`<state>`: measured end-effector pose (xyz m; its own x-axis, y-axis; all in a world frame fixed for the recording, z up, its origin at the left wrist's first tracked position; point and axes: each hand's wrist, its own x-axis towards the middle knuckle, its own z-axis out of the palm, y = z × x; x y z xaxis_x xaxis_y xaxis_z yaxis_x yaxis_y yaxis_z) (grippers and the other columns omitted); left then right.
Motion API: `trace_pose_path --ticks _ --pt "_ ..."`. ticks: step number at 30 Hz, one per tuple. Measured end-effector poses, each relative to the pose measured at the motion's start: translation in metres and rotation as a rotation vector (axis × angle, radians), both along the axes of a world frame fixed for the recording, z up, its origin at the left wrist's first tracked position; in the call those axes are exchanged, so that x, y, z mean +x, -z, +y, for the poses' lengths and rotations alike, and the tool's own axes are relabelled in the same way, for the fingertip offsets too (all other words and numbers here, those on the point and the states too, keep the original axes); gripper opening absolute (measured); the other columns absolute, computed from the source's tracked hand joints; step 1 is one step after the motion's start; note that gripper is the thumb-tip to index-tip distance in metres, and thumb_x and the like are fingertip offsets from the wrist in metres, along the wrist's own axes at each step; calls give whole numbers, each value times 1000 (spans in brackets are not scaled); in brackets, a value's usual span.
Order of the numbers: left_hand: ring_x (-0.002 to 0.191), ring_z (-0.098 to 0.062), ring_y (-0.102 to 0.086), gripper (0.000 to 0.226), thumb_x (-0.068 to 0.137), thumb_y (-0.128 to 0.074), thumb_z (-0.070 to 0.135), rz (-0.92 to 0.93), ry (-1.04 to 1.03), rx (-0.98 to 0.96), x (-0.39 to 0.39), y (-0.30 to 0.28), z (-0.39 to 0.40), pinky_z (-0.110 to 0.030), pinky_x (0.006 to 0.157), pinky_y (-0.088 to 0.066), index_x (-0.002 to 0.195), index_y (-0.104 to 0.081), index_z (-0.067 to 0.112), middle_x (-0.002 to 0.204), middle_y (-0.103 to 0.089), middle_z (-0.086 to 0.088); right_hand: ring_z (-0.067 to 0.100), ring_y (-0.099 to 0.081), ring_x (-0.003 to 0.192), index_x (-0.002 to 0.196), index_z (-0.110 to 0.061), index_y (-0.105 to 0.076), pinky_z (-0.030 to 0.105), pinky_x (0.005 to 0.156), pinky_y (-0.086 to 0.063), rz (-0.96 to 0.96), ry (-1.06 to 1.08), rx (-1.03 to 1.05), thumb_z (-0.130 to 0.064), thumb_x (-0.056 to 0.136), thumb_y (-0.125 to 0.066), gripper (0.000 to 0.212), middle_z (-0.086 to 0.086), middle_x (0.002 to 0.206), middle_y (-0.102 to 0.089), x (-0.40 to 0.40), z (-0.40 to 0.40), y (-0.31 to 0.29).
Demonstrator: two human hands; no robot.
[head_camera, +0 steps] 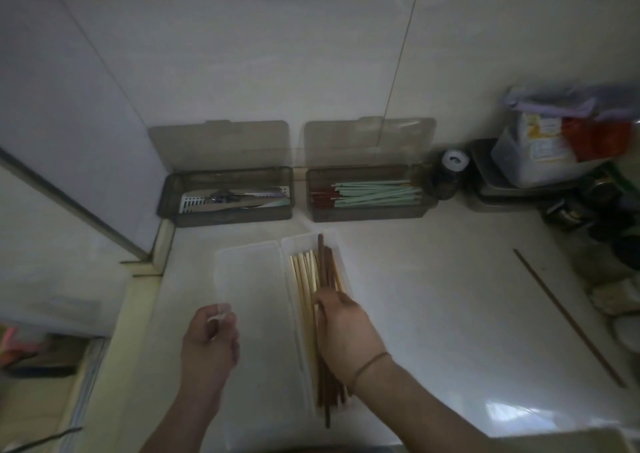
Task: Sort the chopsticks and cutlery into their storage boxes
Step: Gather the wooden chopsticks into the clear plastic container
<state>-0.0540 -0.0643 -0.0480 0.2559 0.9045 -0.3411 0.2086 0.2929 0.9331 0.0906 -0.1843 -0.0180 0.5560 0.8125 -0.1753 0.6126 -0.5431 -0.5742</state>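
A clear plastic box (pixel 294 244) lies open on the white counter, its lid (pixel 249 279) flat to the left. Pale chopsticks (pixel 304 272) and dark brown chopsticks (pixel 325 262) lie lengthwise inside it. My right hand (pixel 346 335) is over the box, fingers curled around the dark brown chopsticks. Over the lid's near end, my left hand (pixel 211 341) has curled fingers, and something pale shows at the fingertips. At the back wall stand two smoky grey boxes with raised lids: the left cutlery box (pixel 169 193) holds cutlery, the right box (pixel 367 213) holds green and red chopsticks.
A single dark chopstick (pixel 568 317) lies loose on the counter to the right. Jars (pixel 450 172), a tray and a bagged container (pixel 547 147) crowd the back right corner. The counter's left edge drops off beside a wall ledge (pixel 145 269).
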Motion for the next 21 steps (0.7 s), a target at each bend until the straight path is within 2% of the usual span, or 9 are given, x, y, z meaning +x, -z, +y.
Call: trace_pose_path --ticks 3,8,17,19,21 --pt "39 -5 -37 6 97 -53 5 -1 5 9 0 0 1 -14 38 -31 99 -58 7 60 -42 -9 31 -62 99 124 -9 -49 35 84 -52 31 -6 -212 1 93 -36 35 14 120 -56 0 16 14" --pt "38 -6 -36 6 97 -53 5 -3 5 12 2 1 0 -14 38 -30 98 -57 8 55 -43 -3 31 -62 103 127 -4 -47 37 88 -51 -12 21 -305 -1 95 -38 33 16 123 -53 7 28 16" --pt "38 -6 -37 7 97 -53 4 19 5 17 1 3 1 -14 38 -31 100 -59 8 59 -43 -8 32 -62 102 143 -5 -27 39 85 -53 -60 7 -387 -3 93 -44 53 18 137 -34 4 26 18" --pt "38 -6 -38 8 96 -53 3 8 2 8 0 4 1 -14 38 -31 101 -58 7 56 -44 -5 33 -62 103 142 -4 -27 41 85 -53 -73 -23 -420 -7 94 -44 51 19 137 -35 1 22 12" --pt "37 -4 -39 10 96 -53 1 5 2 9 -1 6 2 -13 38 -31 101 -59 7 50 -47 2 33 -63 96 135 -9 -38 42 82 -55 -74 -42 -299 -16 95 -43 42 15 129 -45 1 10 4"
